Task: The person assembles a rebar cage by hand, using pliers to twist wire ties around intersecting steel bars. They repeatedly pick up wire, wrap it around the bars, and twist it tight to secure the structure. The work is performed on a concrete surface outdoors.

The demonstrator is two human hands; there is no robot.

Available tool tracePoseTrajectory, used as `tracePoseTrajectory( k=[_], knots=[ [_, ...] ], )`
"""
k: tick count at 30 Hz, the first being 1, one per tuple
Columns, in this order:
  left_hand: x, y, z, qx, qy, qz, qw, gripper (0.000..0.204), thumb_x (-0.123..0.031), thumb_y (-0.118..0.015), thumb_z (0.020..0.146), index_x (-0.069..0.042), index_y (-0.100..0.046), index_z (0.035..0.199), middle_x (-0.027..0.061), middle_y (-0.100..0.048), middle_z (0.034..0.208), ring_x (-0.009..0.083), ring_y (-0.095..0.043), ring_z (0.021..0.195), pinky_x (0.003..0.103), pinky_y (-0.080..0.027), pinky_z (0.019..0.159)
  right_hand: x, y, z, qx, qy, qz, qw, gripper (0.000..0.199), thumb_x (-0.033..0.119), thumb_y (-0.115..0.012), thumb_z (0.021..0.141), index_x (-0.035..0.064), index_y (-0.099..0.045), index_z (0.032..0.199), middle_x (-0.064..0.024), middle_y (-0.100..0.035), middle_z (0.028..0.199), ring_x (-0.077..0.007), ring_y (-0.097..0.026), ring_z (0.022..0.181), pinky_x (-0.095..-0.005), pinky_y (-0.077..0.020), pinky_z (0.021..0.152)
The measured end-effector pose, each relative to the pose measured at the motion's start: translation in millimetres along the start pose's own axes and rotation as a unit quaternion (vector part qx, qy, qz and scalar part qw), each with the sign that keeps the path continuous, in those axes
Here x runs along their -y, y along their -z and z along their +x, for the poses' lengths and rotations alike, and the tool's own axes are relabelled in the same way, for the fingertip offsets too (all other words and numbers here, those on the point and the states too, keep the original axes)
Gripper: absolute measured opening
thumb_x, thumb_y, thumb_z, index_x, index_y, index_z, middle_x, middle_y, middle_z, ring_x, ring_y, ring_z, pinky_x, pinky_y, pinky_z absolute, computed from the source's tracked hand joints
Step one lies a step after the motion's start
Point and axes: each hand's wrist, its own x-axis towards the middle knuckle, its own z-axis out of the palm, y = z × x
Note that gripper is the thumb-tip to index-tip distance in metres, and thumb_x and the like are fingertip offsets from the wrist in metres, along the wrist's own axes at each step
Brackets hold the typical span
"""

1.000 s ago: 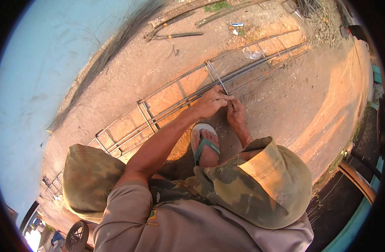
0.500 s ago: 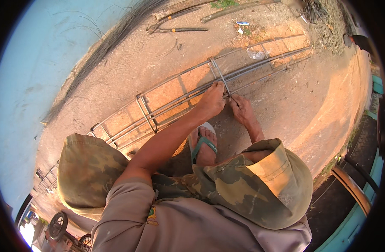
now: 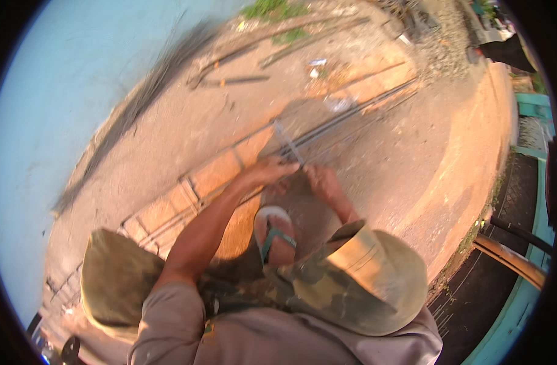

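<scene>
A long steel rebar cage [image 3: 187, 191] lies slantwise on the ground in front of me, with square stirrups along its bars. One stirrup [image 3: 285, 135] stands across the bars, and its near end comes down between my hands. My left hand [image 3: 271, 171] is closed at that near end, fingers against the stirrup and the bars. Just right of it, my right hand [image 3: 324, 184] is closed at the stirrup's near corner. Motion blur hides what its fingers pinch. My sandalled foot [image 3: 278, 240] is planted close below the hands.
A bundle of thin steel rods [image 3: 138, 97] runs along the blue wall [image 3: 53, 91]. Past the cage lie a dark bar tool [image 3: 236, 80], wooden poles [image 3: 315, 41] and a clear plastic scrap [image 3: 339, 103]. Gravel [image 3: 445, 52] is heaped at far right; a teal frame [image 3: 534, 213] edges the right side.
The view has shifted and blurred. Both hands stay at the stirrup's near end; my left hand has turned flatter and sits lower along it.
</scene>
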Motion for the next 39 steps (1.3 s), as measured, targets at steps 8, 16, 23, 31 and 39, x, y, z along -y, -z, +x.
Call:
tracePoseTrajectory(
  k=[8, 16, 23, 31, 39],
  knots=[
    [-22, -45, 29, -0.229, -0.191, -0.167, 0.94, 0.018, 0.006, -0.07, 0.077, 0.003, -0.055, 0.085, 0.0118, -0.064, 0.073, 0.0195, -0.063, 0.06, 0.03, -0.05, 0.051, -3, 22, -8, -0.003, -0.051, -0.04, 0.998, 0.036, 0.034, -0.052, 0.099, 0.0017, -0.068, 0.097, -0.0271, -0.066, 0.087, -0.0453, -0.064, 0.082, -0.0511, -0.0485, 0.073],
    [-16, -67, -1, -0.407, -0.321, -0.027, 0.855, 0.025, 0.003, -0.073, 0.074, 0.0, -0.051, 0.087, 0.0092, -0.061, 0.069, 0.0182, -0.062, 0.059, 0.033, -0.051, 0.056, 6, -4, -9, -0.031, -0.055, 0.019, 0.998, 0.035, 0.033, -0.052, 0.099, 0.0019, -0.067, 0.107, -0.0265, -0.066, 0.086, -0.0428, -0.066, 0.082, -0.0482, -0.05, 0.072],
    [20, -87, 28, -0.425, -0.496, 0.182, 0.735, 0.043, -0.005, -0.075, 0.075, 0.006, -0.058, 0.114, 0.0111, -0.073, 0.086, 0.025, -0.072, 0.082, 0.036, -0.057, 0.075, 6, -7, -8, -0.077, -0.05, 0.043, 0.995, 0.03, 0.026, -0.055, 0.096, 0.002, -0.066, 0.11, -0.027, -0.065, 0.088, -0.0424, -0.066, 0.083, -0.048, -0.051, 0.073],
    [36, -65, 12, -0.383, -0.488, 0.364, 0.695, 0.041, -0.007, -0.066, 0.082, 0.002, -0.059, 0.121, 0.0173, -0.068, 0.1, 0.0345, -0.063, 0.094, 0.044, -0.048, 0.086, 9, -23, -34, -0.099, -0.081, -0.135, 0.983, 0.024, 0.015, -0.058, 0.087, 0.0023, -0.067, 0.106, -0.0233, -0.068, 0.096, -0.0425, -0.065, 0.088, -0.0484, -0.0525, 0.076],
    [33, -71, -10, -0.347, -0.469, 0.301, 0.754, 0.045, -0.005, -0.066, 0.08, -0.001, -0.058, 0.124, 0.0174, -0.065, 0.108, 0.0326, -0.064, 0.098, 0.041, -0.052, 0.086, 54, 44, 0, -0.033, 0.083, -0.302, 0.949, 0.014, 0.014, -0.058, 0.09, 0.0029, -0.057, 0.098, -0.0216, -0.066, 0.087, -0.0428, -0.065, 0.079, -0.0482, -0.0523, 0.067]
  ],
)
